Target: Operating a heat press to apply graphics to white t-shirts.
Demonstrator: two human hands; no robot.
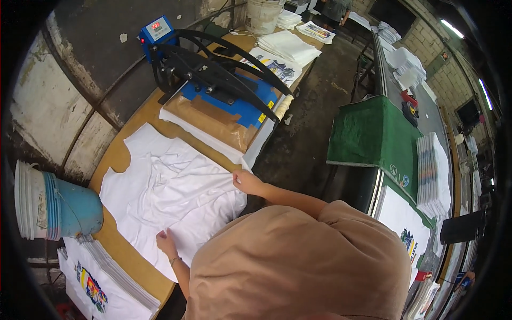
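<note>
A rumpled white shirt (pixel 160 186) is spread on the brown worktable (pixel 122 256). My right hand (pixel 245 181) pinches its upper right edge. Near the lower part of the shirt, my left hand (pixel 165 242) has curled fingers on the cloth, seemingly gripping it. Just beyond the shirt stands a black heat press (pixel 224 74) with a blue upper plate (pixel 234 106) and a blue controller box (pixel 157 31); white fabric shows under its brown-covered plate.
Stacked buckets (pixel 77 208) stand at the left, above printed white shirts (pixel 101 272). Folded white shirts (pixel 285 45) lie beyond the press. Across the aisle are a green cloth (pixel 362 128) and shirt stacks (pixel 432 170) on a long bench. A person (pixel 330 12) stands at the back.
</note>
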